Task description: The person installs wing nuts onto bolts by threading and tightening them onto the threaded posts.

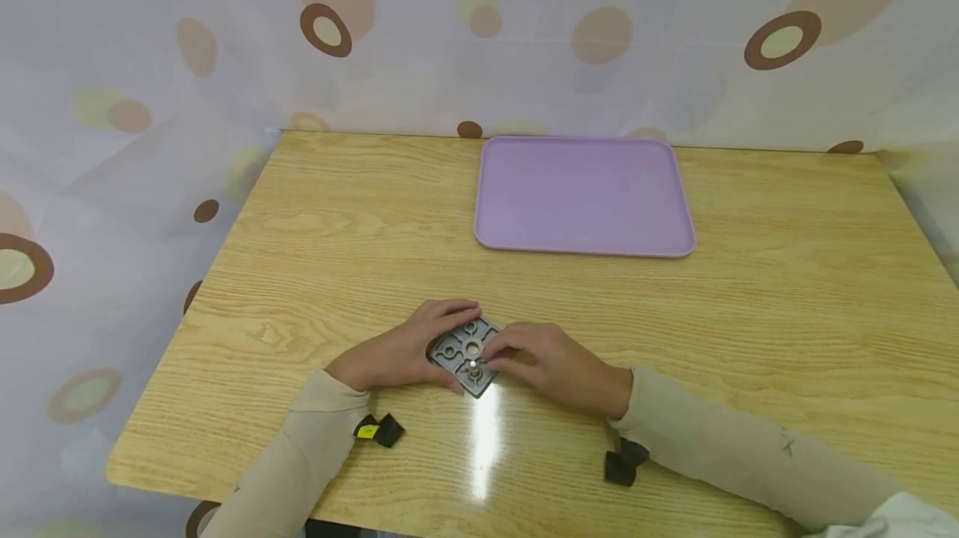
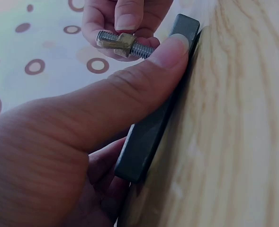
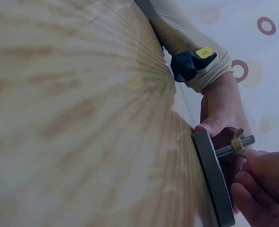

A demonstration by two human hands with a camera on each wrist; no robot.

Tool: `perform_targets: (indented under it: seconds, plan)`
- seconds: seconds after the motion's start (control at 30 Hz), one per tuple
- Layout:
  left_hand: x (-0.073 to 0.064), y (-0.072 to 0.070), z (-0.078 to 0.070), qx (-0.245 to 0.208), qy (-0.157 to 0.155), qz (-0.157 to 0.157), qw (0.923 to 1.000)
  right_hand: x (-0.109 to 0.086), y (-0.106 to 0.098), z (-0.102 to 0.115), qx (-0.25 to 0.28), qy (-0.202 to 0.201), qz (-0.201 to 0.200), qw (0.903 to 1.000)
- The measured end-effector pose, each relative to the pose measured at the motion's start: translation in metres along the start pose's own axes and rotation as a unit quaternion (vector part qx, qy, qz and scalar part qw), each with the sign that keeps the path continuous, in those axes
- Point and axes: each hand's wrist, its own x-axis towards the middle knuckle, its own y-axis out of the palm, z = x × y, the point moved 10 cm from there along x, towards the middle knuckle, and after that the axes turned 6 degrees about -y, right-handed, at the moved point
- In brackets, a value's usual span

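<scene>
A square grey metal plate (image 1: 452, 365) with round bosses and a central hole lies on the table. My left hand (image 1: 408, 351) grips it by its left side, with the thumb (image 2: 170, 52) along the near edge. From the plate's face stands a threaded bolt (image 2: 141, 50), and a brass wing nut (image 3: 238, 143) sits partway along its thread. My right hand (image 1: 547, 361) is at the plate's right side, its fingertips pinching the wing nut. Part of the plate is hidden behind the fingers of both hands.
A lilac tray (image 1: 584, 196) lies at the back of the wood-grain table (image 1: 360, 221). Behind and to the left hangs a pale cloth (image 1: 419, 63) with brown and beige spots. Black camera mounts (image 1: 388, 431) hang at both wrists.
</scene>
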Motion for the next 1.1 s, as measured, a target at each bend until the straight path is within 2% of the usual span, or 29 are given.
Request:
perform_targets:
  seconds: [0.13, 0.37, 0.63, 0.9, 1.1]
  plan:
    - [0.000, 0.000, -0.001, -0.001, -0.001, 0.002, 1.0000, 0.000, -0.001, 0.002, -0.007, -0.008, 0.000, 0.9999]
    - [0.000, 0.001, 0.001, -0.011, -0.010, 0.008, 0.9999, -0.001, 0.003, 0.003, 0.012, -0.012, 0.012, 0.9998]
    - [-0.001, 0.000, 0.001, -0.015, -0.020, 0.011, 0.9996, 0.001, 0.009, 0.002, 0.016, 0.001, 0.019, 0.9997]
    - [0.000, 0.000, 0.000, -0.021, -0.013, 0.009, 0.9997, 0.003, 0.013, 0.003, 0.014, -0.006, 0.032, 0.9994]
    - [0.000, 0.000, 0.000, -0.018, -0.017, 0.010, 0.9996, 0.003, 0.011, 0.000, 0.009, 0.012, 0.027, 0.9995]
